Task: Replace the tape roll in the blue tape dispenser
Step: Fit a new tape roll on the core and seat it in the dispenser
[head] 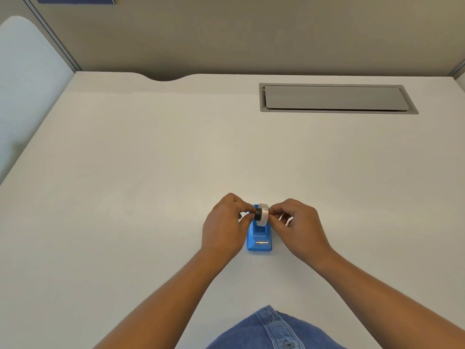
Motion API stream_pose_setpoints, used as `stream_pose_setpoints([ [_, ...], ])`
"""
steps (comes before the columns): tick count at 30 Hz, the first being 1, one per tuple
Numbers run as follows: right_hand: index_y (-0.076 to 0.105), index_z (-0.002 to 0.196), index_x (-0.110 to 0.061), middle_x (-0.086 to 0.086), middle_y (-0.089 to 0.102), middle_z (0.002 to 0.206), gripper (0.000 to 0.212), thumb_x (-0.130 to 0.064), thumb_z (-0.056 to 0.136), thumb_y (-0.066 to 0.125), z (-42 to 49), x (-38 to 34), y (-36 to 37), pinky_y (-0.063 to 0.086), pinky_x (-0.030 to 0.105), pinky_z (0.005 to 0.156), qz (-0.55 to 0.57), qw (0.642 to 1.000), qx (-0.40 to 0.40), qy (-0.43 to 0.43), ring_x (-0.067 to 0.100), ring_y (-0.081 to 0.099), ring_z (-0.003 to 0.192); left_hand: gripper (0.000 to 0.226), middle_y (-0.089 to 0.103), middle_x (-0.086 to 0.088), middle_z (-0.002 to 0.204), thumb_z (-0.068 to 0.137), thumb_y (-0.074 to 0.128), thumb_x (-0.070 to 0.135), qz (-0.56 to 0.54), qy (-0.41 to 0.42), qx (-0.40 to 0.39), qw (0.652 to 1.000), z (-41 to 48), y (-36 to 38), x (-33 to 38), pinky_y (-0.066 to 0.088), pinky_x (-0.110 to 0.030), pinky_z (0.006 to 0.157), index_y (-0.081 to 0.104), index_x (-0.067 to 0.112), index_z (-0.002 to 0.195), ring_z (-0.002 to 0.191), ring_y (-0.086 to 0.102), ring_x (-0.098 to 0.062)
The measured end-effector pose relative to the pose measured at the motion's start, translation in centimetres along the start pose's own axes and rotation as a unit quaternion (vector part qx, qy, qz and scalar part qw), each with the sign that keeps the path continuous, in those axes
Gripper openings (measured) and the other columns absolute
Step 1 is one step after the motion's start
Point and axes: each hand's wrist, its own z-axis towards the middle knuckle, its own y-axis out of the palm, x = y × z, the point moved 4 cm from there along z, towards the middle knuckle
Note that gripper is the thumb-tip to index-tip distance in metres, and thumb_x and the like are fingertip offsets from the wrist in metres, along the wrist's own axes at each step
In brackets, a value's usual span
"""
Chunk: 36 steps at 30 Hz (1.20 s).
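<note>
A denim shirt (pixel 274 331) shows at the desk's near edge. Beyond it the blue tape dispenser (pixel 259 236) stands on the white desk (pixel 151 159). Above its cradle, the left hand (pixel 224 225) pinches the dark core (pixel 258 214); the right hand (pixel 299 225) pinches the clear tape roll (pixel 263 214). A grey cable hatch (pixel 334 98) sits near the far right corner.

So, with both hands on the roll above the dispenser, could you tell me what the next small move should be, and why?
Probably lower the tape roll straight down into the blue tape dispenser. The left hand pinches the dark hub, the right hand the other side, and the roll sits just over the cradle.
</note>
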Motion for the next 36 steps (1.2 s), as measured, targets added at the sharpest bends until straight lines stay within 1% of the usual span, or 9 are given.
stream_pose_setpoints([
  [6, 0.071, 0.080, -0.028, -0.014, 0.065, 0.075, 0.014, -0.014, 0.081, 0.074, 0.7, 0.4, 0.1, 0.044, 0.018, 0.059, -0.009, 1.000, 0.002, 0.004, 0.011, 0.059, 0.067, 0.009, 0.054, 0.014, 0.089, 0.089, 0.069, 0.022, 0.007, 0.001, 0.002, 1.000, 0.6, 0.6, -0.2, 0.047, -0.026, 0.063, 0.073, 0.026, 0.095, 0.078, 0.061, -0.011],
  [11, 0.073, 0.083, -0.026, -0.014, 0.065, 0.076, 0.010, -0.016, 0.082, 0.075, 0.9, 0.7, 0.3, 0.048, 0.021, 0.060, -0.026, 1.000, -0.007, 0.008, 0.008, 0.060, 0.066, 0.009, 0.054, 0.013, 0.091, 0.089, 0.069, 0.022, 0.011, -0.012, -0.008, 1.000, 0.7, 1.0, -0.6, 0.041, -0.021, 0.063, 0.073, 0.024, 0.097, 0.081, 0.062, -0.012],
  [16, 0.068, 0.079, -0.031, -0.015, 0.064, 0.076, 0.016, -0.017, 0.081, 0.074, 1.0, 0.5, 0.4, 0.049, 0.022, 0.060, -0.033, 0.999, -0.010, 0.010, 0.007, 0.060, 0.066, 0.010, 0.055, 0.013, 0.093, 0.088, 0.071, 0.024, 0.012, -0.011, -0.006, 1.000, 0.8, 1.1, -0.8, 0.041, -0.018, 0.061, 0.072, 0.027, 0.098, 0.078, 0.059, -0.009],
  [20, 0.066, 0.088, -0.033, -0.015, 0.065, 0.081, 0.021, -0.014, 0.079, 0.072, 0.9, 0.6, 0.2, 0.048, 0.018, 0.060, -0.025, 0.998, -0.035, 0.034, 0.006, 0.062, 0.068, 0.029, 0.061, 0.010, 0.108, 0.083, 0.071, 0.023, -0.024, 0.017, -0.017, 0.999, 0.5, 0.9, -1.4, 0.050, -0.019, 0.070, 0.065, 0.028, 0.111, 0.087, 0.060, -0.006],
  [23, 0.057, 0.102, -0.037, -0.017, 0.064, 0.087, 0.041, -0.011, 0.073, 0.072, 0.5, 0.6, 0.3, 0.048, 0.015, 0.056, 0.005, 0.995, -0.080, 0.056, 0.005, 0.063, 0.069, 0.062, 0.056, 0.014, 0.125, 0.071, 0.073, 0.042, -0.038, 0.040, -0.077, 0.996, -0.1, 0.8, -2.2, 0.054, -0.025, 0.080, 0.052, 0.034, 0.128, 0.103, 0.058, -0.004],
  [25, 0.053, 0.113, -0.039, -0.017, 0.062, 0.092, 0.053, -0.016, 0.072, 0.076, 0.3, 0.4, 0.4, 0.050, 0.016, 0.058, 0.005, 0.993, -0.105, 0.056, 0.006, 0.063, 0.071, 0.085, 0.049, 0.016, 0.136, 0.062, 0.075, 0.058, -0.028, 0.053, -0.121, 0.991, -0.5, 0.9, -2.6, 0.051, -0.025, 0.088, 0.042, 0.038, 0.137, 0.113, 0.053, -0.003],
  [27, 0.052, 0.123, -0.037, -0.016, 0.060, 0.095, 0.060, -0.018, 0.073, 0.079, 0.4, 0.2, 0.5, 0.052, 0.017, 0.061, -0.005, 0.992, -0.115, 0.043, 0.009, 0.063, 0.073, 0.098, 0.044, 0.016, 0.142, 0.058, 0.078, 0.063, -0.006, 0.060, -0.142, 0.988, -0.8, 1.2, -2.8, 0.046, -0.024, 0.094, 0.035, 0.037, 0.142, 0.119, 0.049, -0.004],
  [32, 0.062, 0.125, -0.026, -0.010, 0.062, 0.099, 0.048, -0.020, 0.079, 0.077, 1.2, -0.8, 0.4, 0.056, 0.025, 0.073, -0.050, 0.994, -0.101, -0.001, 0.010, 0.063, 0.077, 0.087, 0.046, 0.013, 0.143, 0.067, 0.082, 0.051, 0.041, 0.082, -0.116, 0.989, -0.8, 2.0, -2.5, 0.037, -0.017, 0.092, 0.040, 0.030, 0.141, 0.122, 0.050, -0.008],
  [36, 0.066, 0.119, -0.027, -0.007, 0.062, 0.098, 0.041, -0.025, 0.080, 0.078, 1.5, -1.6, 0.4, 0.055, 0.029, 0.077, -0.087, 0.991, -0.104, -0.020, 0.010, 0.062, 0.080, 0.086, 0.046, 0.011, 0.143, 0.069, 0.081, 0.050, 0.046, 0.082, -0.111, 0.989, -0.9, 2.0, -2.3, 0.039, -0.020, 0.093, 0.040, 0.029, 0.141, 0.121, 0.051, -0.010],
])
